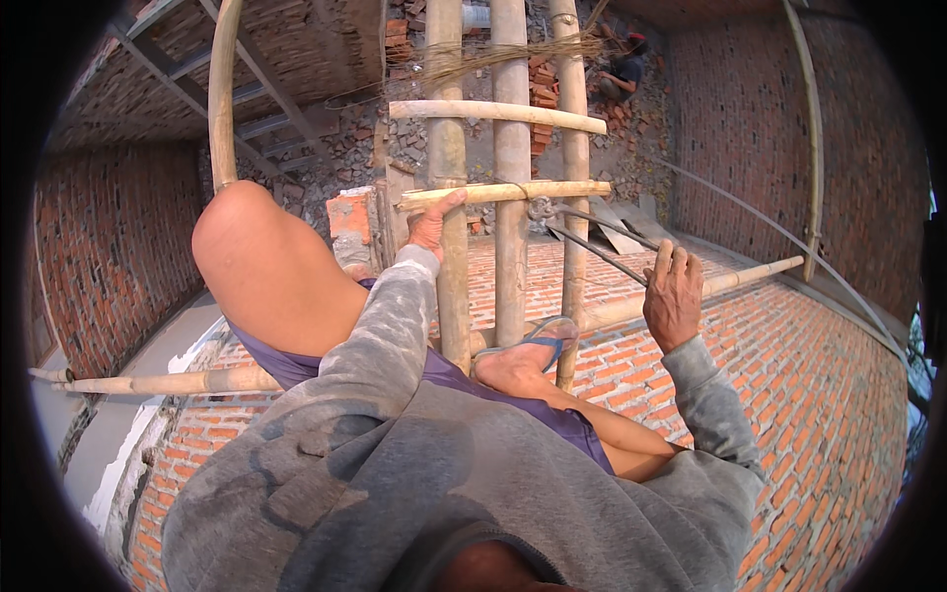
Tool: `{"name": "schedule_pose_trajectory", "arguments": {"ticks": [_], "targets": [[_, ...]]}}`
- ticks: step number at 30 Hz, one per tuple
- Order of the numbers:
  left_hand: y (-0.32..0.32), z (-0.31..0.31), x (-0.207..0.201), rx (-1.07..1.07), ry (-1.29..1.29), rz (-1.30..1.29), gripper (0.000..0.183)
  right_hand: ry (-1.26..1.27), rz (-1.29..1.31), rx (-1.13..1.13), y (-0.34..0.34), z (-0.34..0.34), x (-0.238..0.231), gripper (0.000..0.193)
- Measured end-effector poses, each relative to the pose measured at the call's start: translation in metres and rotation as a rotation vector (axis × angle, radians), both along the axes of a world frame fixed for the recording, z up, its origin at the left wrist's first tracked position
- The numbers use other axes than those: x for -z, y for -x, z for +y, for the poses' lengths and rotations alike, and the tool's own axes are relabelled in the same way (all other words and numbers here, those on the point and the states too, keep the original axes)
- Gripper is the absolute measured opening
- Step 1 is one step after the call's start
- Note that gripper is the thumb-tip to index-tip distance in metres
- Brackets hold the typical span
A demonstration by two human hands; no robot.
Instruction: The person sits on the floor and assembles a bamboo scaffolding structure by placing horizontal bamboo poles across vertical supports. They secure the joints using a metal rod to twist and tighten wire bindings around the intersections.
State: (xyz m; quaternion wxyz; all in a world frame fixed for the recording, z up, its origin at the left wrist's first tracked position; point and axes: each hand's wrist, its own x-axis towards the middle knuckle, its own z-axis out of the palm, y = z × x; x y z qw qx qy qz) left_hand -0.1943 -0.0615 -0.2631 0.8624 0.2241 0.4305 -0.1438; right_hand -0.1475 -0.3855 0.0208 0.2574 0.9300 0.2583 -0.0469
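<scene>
Just below the lower split-bamboo crosspiece (543, 191), my left hand (428, 231) is closed round the left bamboo pole (447, 148). Its thumb lies across the pole's front, while the other fingers are mostly hidden. My right hand (674, 296) holds long-handled pincers (604, 219) by their spread dark handles. The pincers' head points left, near the middle bamboo pole (510, 158) and right bamboo pole (574, 148), below the crosspiece. A thin wire tie loops over the crosspiece at the middle pole. Above it, an upper crosspiece (498, 114) spans the three poles.
A bundle of tie wire (503, 54) lies across the poles farther out. My sandalled foot (528, 357) rests by a horizontal bamboo pole (691, 288) along the brick wall (760, 385). Far below are rubble and a crouching person (623, 71). A ladder (222, 79) stands at left.
</scene>
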Motion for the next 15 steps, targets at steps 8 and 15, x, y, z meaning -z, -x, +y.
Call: {"name": "schedule_pose_trajectory", "arguments": {"ticks": [8,15], "targets": [[0.000,0.001,-0.001,0.016,0.039,-0.018,0.056,-0.091,0.460,0.214,0.005,-0.016,0.013,0.034],[0.001,0.002,-0.005,0.042,0.000,0.020,0.060,-0.573,1.210,1.229,-0.015,0.003,-0.006,0.037]]}}
